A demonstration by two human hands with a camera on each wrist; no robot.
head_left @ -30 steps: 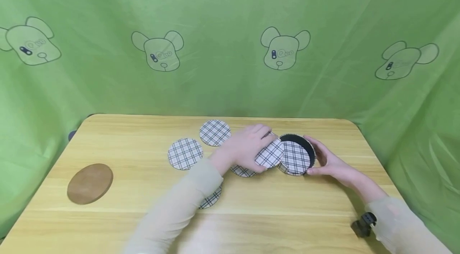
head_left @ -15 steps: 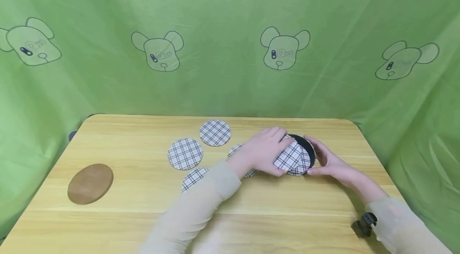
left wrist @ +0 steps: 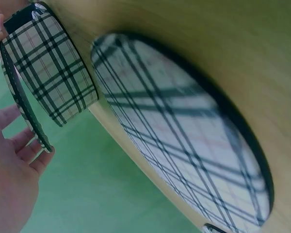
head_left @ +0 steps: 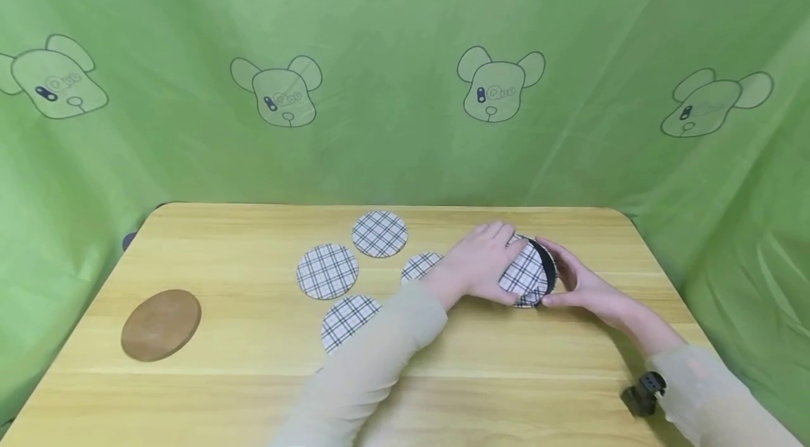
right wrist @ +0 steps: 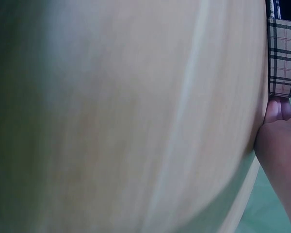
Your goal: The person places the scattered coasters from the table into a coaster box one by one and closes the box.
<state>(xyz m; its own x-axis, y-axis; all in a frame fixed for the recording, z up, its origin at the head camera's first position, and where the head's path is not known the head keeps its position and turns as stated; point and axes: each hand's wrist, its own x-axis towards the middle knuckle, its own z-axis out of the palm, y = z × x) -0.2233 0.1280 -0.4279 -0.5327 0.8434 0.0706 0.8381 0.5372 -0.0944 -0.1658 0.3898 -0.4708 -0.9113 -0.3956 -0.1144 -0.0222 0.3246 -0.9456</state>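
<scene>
My left hand (head_left: 477, 266) pinches a round plaid coaster (head_left: 522, 273) by its edges, thumb on the near side and fingers on the far side. The coaster lies over the opening of a round plaid coaster holder (left wrist: 53, 68), whose black inner wall (head_left: 549, 271) shows as a crescent at the right. In the left wrist view the held coaster (left wrist: 29, 114) is tilted, its upper edge at the holder's rim. My right hand (head_left: 579, 290) grips the holder's right side between thumb and fingers. Only the holder's plaid outer wall (right wrist: 284, 58) shows above that hand in the right wrist view.
Several matching coasters lie flat on the wooden table (head_left: 493, 377): one at the back (head_left: 380, 233), a left one (head_left: 327, 271), and others partly behind my left arm. A brown round disc (head_left: 161, 325) lies far left. A green curtain (head_left: 392, 145) hangs behind.
My left hand has moved right, carrying the coaster from the holder's left edge to over its opening. The right hand and the holder have stayed in place.
</scene>
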